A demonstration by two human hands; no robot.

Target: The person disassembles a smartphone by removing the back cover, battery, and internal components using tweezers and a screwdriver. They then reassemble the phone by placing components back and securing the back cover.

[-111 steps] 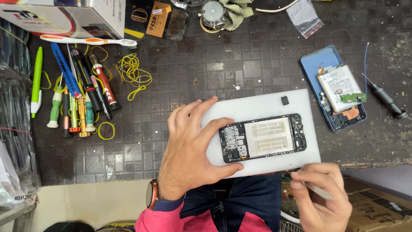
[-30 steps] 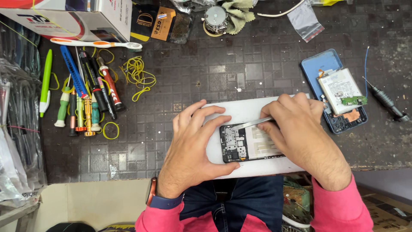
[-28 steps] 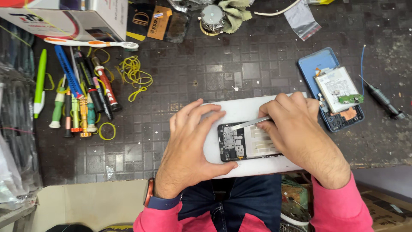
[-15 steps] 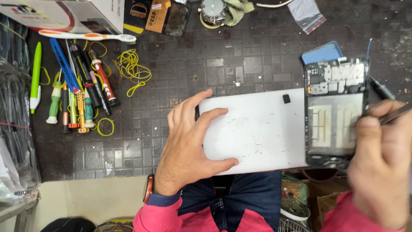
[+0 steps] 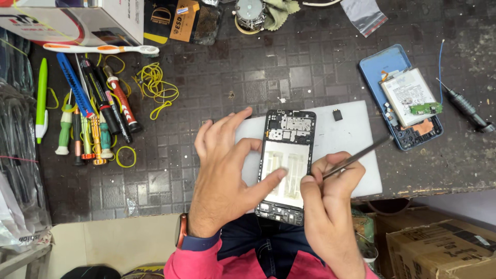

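— Since half a second ago the phone (image 5: 285, 166) has swung back from the right, upright between both hands.
— Grips?
— Left hand (image 5: 227, 175) thumbs its panel; right hand (image 5: 330, 178) pinches tweezers (image 5: 356, 156) beside it.
— Step?
— Probably repositioning; next calls for steadying, then careful prying. Battery (image 5: 408, 95) lies beyond.

an opened phone frame (image 5: 287, 165), black-edged with a pale middle panel and bare metal shields at its far end, lies lengthwise on a white mat (image 5: 343, 139). a thin metal tool (image 5: 356, 157) slants above the mat.
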